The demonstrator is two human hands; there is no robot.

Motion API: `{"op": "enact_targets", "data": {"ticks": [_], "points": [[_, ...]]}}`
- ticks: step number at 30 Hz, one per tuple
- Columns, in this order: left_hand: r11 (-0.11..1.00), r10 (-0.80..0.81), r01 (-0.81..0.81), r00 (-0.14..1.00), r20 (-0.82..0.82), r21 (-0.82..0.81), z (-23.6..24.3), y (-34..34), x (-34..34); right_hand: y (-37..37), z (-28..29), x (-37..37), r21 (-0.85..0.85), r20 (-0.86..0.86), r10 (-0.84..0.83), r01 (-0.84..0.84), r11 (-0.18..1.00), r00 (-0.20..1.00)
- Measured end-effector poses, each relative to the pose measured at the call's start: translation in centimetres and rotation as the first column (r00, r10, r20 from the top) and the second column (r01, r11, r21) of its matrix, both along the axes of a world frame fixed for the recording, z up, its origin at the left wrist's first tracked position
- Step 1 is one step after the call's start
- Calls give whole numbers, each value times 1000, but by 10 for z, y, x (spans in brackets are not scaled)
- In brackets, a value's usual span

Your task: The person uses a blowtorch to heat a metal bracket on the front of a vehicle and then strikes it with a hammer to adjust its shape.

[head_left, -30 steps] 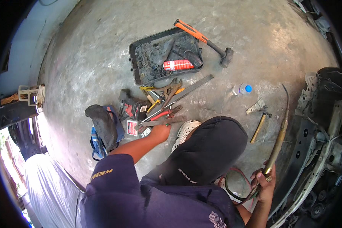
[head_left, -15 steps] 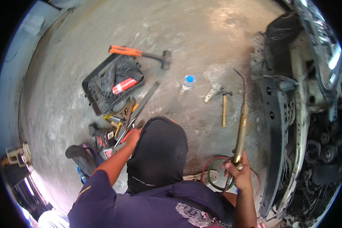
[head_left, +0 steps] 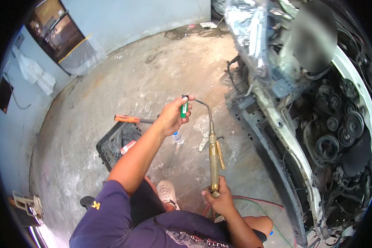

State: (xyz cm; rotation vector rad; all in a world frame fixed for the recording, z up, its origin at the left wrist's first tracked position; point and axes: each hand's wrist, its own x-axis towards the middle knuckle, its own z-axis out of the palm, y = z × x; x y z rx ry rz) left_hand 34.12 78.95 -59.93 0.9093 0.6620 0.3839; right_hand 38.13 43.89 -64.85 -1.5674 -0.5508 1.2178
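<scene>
My left hand [head_left: 172,117] is closed around a small green lighter [head_left: 184,110], held upright with the thumb at its top. The lighter's top is close beside the bent, thin tip of a brass gas torch [head_left: 214,159]; whether they touch I cannot tell. No flame shows. Low on the torch body, by its valve knob, my right hand [head_left: 221,198] grips it, tip upward. Red and green hoses [head_left: 258,200] lie on the floor by my right forearm.
An opened car front [head_left: 293,153] with bare metal and pulleys fills the right side. On the floor are a black tray [head_left: 105,142], an orange-handled sledgehammer [head_left: 127,119], a blue-capped bottle [head_left: 178,138] and a wooden-handled hammer [head_left: 220,155]. A person's blurred head [head_left: 314,37] appears beyond the car.
My left hand has left the tools on the floor and risen to the torch tip, now with a lighter in it. The torch has shifted left, and the view has tilted up.
</scene>
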Motion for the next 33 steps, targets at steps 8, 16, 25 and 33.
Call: {"op": "enact_targets", "data": {"ticks": [8,16,25,33], "points": [[993,94,-86,991,91,-81,9,-41,62,-23,-6,24,84,-18,-38,40,996,999],[960,238,-247,968,-76,-130,-17,-89,64,-46,-3,31,130,69,-61,52,990,996],[557,-298,823,70,-952,-113,-287,-168,-85,-54,-18,34,-71,-154,-88,77,994,984],[760,167,633,26,-986,146,-357,-173,-136,-73,-25,21,-194,-256,-143,94,976,956]]}}
